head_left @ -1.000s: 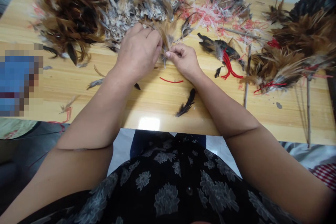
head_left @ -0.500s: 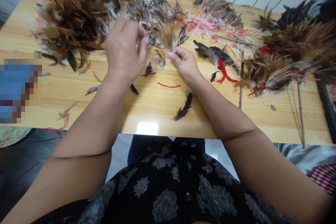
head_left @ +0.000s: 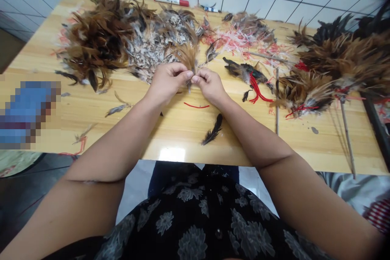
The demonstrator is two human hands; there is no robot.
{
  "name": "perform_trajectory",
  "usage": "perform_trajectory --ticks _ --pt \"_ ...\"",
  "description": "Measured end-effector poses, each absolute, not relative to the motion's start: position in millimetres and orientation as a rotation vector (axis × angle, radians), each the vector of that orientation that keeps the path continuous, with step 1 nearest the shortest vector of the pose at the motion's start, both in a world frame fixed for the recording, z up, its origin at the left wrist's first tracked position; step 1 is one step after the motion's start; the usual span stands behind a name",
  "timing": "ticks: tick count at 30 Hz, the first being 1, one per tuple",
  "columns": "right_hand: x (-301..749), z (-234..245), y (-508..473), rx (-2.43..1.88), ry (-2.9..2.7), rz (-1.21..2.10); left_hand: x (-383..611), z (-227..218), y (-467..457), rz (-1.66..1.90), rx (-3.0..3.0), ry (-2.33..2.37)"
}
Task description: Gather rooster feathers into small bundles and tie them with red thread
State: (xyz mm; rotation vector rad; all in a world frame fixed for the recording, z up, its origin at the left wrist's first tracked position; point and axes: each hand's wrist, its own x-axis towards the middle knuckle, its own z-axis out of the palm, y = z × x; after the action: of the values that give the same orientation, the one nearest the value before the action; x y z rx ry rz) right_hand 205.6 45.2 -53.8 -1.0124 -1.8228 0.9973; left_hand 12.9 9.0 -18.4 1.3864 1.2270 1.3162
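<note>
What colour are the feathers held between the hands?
Tan-brown. The head view shows the feathers pinched between left hand and right hand.

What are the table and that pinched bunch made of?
The bunch, pinched by left hand and right hand, looks like real feathers: tan, soft barbs on thin quills. The table looks like pale wood or wood-look laminate, glossy: streaky grain, bright glare near its edge.
</note>
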Motion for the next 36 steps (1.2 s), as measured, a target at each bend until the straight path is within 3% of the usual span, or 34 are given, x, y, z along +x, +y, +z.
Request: perform_trajectory --ticks 16,30,36 --pt "199.7 -55.6 41.5 -1.057 -1.838 0.938 16.1 -28.2 15.3 1.289 1.23 1.184" --pt "200.1 -54.6 46.7 -0.927 -1.569 1.317 9.0 -17.5 15.7 1.263 1.251 1.182" --pt "201.3 -58.6 49.0 -0.903 -1.613 1.334 8.5 -35.3 24.5 1.276 1.25 1.176"
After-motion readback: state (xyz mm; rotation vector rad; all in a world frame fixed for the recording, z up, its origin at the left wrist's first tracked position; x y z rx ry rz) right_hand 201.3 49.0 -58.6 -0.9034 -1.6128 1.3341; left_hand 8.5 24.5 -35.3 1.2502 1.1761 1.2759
